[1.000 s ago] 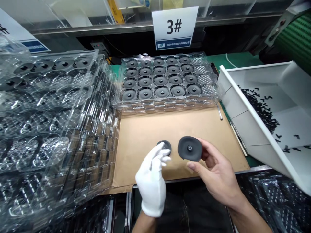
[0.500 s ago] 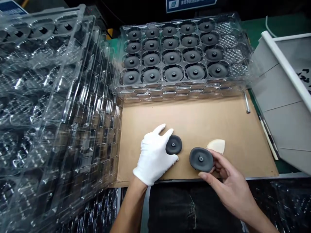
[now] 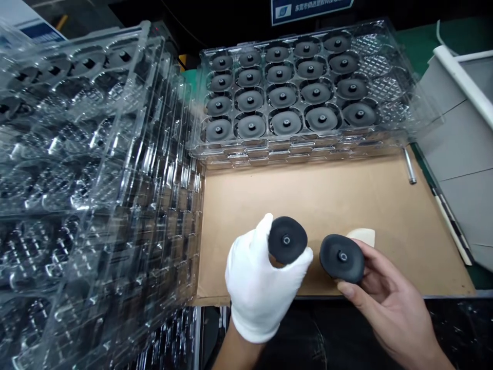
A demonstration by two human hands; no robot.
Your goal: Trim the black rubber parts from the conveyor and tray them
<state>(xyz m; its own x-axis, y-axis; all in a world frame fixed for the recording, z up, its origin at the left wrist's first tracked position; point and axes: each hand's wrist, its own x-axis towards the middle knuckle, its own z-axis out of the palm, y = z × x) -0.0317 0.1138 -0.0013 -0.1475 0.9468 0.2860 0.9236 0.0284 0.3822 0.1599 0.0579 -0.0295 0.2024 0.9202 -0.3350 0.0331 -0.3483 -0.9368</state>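
Observation:
My left hand [image 3: 262,280], in a white glove, grips a dark rounded plastic part [image 3: 296,241] by its edges, with a small round boss at its centre facing up. Bare and ungloved, my right hand [image 3: 396,298] holds a second dark rounded part [image 3: 333,257] between thumb and fingers, tilted slightly. Both parts are above the near side of the brown cardboard sheet [image 3: 308,190], close together but apart. Just behind my right fingers lies a cream-coloured wedge-shaped pad [image 3: 364,236], partly hidden.
A clear plastic tray [image 3: 308,139] with several similar dark parts stands behind the cardboard, atop other trays. A tall stack of clear trays [image 3: 115,205] rises on the left. At right are a metal rod [image 3: 410,167], thin sticks [image 3: 452,226] and a grey box [image 3: 454,139].
My left hand has closed on the part that lay on the cardboard and lifted it. My right hand still holds its part, now turned a little. The camera view has shifted slightly.

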